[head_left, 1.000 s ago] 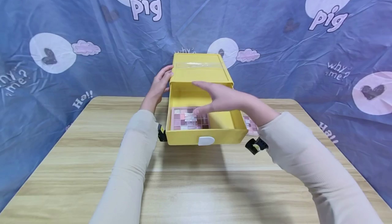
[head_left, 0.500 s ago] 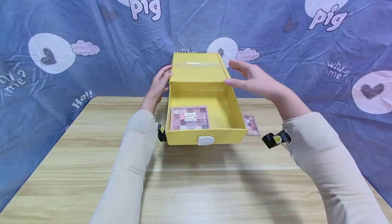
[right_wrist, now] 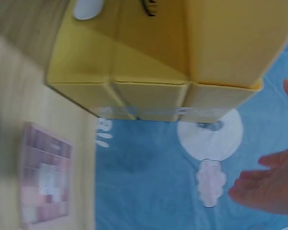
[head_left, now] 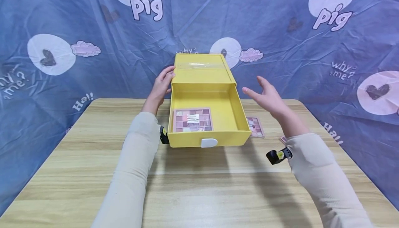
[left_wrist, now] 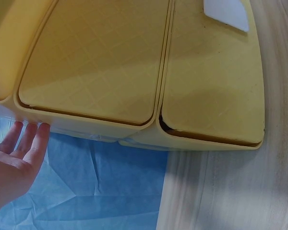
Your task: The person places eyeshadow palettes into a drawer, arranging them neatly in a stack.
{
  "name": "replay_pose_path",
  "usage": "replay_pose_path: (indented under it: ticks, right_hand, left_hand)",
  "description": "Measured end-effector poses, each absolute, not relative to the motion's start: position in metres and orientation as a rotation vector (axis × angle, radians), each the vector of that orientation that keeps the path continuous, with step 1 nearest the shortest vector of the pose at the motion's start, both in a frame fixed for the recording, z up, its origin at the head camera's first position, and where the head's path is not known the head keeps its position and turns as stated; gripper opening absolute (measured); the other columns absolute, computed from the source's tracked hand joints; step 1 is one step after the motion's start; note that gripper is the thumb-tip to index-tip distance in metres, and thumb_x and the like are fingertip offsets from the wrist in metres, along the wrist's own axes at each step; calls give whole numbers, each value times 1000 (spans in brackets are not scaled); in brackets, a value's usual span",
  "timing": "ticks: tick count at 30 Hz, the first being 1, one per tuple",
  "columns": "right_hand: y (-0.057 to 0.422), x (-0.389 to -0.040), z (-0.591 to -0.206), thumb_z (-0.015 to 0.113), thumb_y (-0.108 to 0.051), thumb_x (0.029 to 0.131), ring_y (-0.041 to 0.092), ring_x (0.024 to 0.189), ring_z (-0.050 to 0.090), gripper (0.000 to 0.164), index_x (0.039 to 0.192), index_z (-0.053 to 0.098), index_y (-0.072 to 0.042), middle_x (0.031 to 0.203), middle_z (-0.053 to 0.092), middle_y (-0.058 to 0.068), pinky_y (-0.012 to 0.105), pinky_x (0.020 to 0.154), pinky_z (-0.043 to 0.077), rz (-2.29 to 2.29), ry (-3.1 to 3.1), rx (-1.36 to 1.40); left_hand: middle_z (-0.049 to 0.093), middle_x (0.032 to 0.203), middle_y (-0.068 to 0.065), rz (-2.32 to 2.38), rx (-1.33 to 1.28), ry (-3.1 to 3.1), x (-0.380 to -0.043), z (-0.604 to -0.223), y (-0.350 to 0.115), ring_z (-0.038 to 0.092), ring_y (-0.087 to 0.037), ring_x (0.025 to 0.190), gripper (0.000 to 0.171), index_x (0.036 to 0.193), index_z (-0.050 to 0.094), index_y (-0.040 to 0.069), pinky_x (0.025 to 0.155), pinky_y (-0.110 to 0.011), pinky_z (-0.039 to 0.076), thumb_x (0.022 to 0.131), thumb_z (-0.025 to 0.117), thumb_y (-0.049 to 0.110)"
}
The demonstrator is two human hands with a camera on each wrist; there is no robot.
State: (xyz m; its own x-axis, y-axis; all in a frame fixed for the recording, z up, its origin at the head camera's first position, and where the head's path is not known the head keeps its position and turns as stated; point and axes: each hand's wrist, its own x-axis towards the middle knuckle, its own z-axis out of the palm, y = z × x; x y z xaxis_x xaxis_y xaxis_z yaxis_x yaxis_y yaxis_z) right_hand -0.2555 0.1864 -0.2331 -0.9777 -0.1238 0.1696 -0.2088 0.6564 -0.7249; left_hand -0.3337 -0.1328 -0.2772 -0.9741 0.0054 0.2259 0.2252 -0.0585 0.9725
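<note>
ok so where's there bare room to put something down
In the open drawer, the floor right of the palette is bare. The table is too, in front of the drawer, between left sleeve and right sleeve. Crowded: the drawer's front-left corner, and the table right of the yellow unit, where a second palette lies.

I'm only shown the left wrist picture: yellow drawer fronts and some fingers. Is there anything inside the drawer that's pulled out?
Observer: Yes. The head view shows a palette of coloured squares lying in the left part of the open drawer.
Visitor: Ooh! Is anyone reaching in?
Observer: No. The right hand is in the air to the right of the yellow stack, holding nothing.
Visitor: And is anything lying beside the stack?
Observer: Yes, a second palette lies on the table, on the stack's right.
</note>
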Motion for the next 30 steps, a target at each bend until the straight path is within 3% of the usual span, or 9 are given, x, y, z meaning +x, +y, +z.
replay_pose_path:
  ticks: [4,12,19,30]
  right_hand:
    - [188,-257,-256,55,-45,79,37,124,9,91,135,4,5,137,9,27,47,97,11,1166,-2774,178]
    - [191,-257,-299,60,-28,78,43,121,10,86,133,6,11,133,11,33,49,97,11,1051,-2743,61]
    - [193,-256,-333,64,-26,72,46,118,14,86,130,14,14,128,18,36,49,96,13,1021,-2698,-101]
    - [193,-254,-367,55,-15,73,49,114,18,78,130,10,13,125,19,38,56,90,18,950,-2852,-420]
  left_hand:
    - [42,128,-1,-2170,-253,-2040,-334,-277,-133,41,-14,108,42,126,44,16,85,-47,32,85,47,22]
    - [42,127,-1,-2183,-253,-2024,-335,-277,-133,41,-14,107,42,126,44,15,85,-47,32,84,47,21]
    - [42,127,-1,-2180,-249,-2022,-336,-277,-133,41,-13,107,42,125,44,15,84,-47,33,84,47,22]
    - [42,127,0,-2175,-235,-2039,-334,-276,-132,42,-15,107,42,126,44,17,85,-46,32,84,47,23]
